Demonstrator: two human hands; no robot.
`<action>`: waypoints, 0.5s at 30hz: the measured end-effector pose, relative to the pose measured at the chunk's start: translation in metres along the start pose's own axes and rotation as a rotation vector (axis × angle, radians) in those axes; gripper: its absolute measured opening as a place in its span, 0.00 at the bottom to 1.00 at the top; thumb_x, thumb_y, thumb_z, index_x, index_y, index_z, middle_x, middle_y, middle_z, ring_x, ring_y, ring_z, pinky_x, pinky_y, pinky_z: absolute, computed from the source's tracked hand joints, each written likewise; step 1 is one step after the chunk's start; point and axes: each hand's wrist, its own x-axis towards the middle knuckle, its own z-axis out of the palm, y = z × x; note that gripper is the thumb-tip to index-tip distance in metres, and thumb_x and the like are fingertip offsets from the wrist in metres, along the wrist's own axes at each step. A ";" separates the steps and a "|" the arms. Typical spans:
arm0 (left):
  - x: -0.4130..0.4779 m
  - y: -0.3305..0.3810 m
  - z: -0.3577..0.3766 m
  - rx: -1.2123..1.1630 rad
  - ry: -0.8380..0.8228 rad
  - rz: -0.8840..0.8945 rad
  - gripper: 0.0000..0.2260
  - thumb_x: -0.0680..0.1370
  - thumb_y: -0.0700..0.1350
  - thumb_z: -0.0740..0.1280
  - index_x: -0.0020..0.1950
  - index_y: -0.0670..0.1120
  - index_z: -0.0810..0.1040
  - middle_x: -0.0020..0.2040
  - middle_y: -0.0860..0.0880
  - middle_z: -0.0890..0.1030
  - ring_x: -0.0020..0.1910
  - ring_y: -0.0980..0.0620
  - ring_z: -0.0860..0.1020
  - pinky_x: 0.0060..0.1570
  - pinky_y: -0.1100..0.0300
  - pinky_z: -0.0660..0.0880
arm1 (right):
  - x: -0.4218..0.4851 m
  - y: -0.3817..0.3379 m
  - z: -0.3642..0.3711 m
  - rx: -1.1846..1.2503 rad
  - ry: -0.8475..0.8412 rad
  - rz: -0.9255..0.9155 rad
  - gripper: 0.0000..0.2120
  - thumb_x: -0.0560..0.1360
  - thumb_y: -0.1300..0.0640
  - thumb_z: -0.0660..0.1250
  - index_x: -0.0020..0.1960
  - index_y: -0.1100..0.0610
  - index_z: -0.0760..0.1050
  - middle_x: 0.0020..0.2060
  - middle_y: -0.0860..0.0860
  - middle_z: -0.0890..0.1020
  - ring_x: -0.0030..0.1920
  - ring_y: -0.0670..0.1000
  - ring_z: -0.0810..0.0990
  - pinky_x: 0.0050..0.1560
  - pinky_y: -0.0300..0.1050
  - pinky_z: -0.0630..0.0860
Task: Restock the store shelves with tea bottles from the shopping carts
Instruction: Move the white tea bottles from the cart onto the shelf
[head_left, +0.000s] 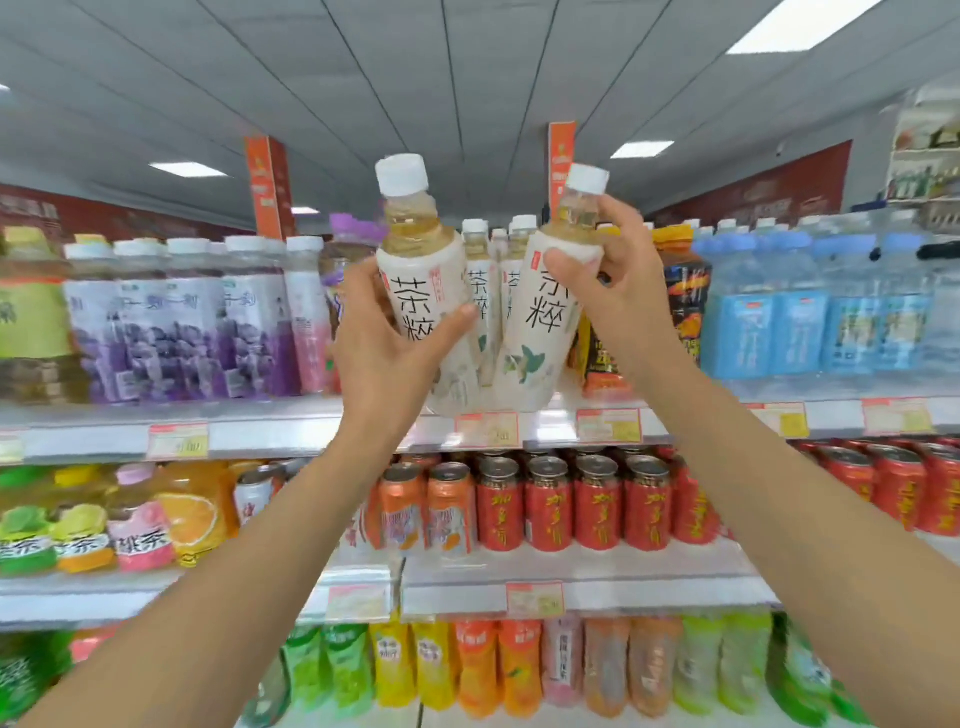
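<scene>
Reach is high: left forearm (234, 545) and right forearm (779, 467) slope up from the lower corners and converge at the top shelf (260, 434), elbows well extended, wrists cocked back.

Left hand (384, 358) grasps the first tea bottle (421, 270) low on its body, with the thumb across the front of the white label and the fingers wrapped behind. The bottle tilts slightly left, cap up.

Right hand (618, 291) grasps the second tea bottle (540, 332) higher, at the shoulder just below the neck, thumb on the top of the label and fingers curled round the far side. This bottle leans right.

Both bases sit close together at the shelf lip, just above the price tags (488, 428). Whether either base touches the shelf cannot be told.

Judgement: one bottle per hand halves the trips, and the splayed tilt lets the bases enter the gap first.

Directly behind stand shelved tea bottles (480, 270) with the same label, so the slot looks correct. Purple-label bottles (171, 332) flank it on the left and blue water bottles (800, 322) on the right. Red cans (550, 504) fill the shelf below. No cart in view.
</scene>
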 end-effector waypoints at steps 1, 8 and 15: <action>0.011 -0.002 0.005 -0.002 -0.002 0.020 0.29 0.68 0.53 0.78 0.62 0.46 0.69 0.52 0.56 0.80 0.49 0.63 0.79 0.50 0.59 0.78 | 0.008 0.002 0.003 -0.025 0.017 -0.012 0.29 0.75 0.57 0.71 0.72 0.57 0.63 0.60 0.55 0.80 0.58 0.49 0.81 0.53 0.44 0.80; 0.047 -0.026 0.047 0.114 -0.078 0.097 0.30 0.68 0.58 0.77 0.61 0.47 0.68 0.48 0.59 0.76 0.48 0.55 0.78 0.49 0.52 0.77 | 0.036 0.028 0.012 -0.196 0.072 -0.018 0.32 0.72 0.48 0.73 0.72 0.51 0.65 0.64 0.50 0.77 0.64 0.49 0.77 0.62 0.56 0.76; 0.047 -0.054 0.075 0.337 -0.103 0.145 0.31 0.68 0.61 0.75 0.61 0.43 0.70 0.54 0.49 0.74 0.53 0.49 0.74 0.46 0.56 0.72 | 0.047 0.044 0.011 -0.425 -0.027 0.001 0.31 0.74 0.48 0.71 0.74 0.51 0.65 0.68 0.45 0.73 0.65 0.40 0.70 0.64 0.39 0.71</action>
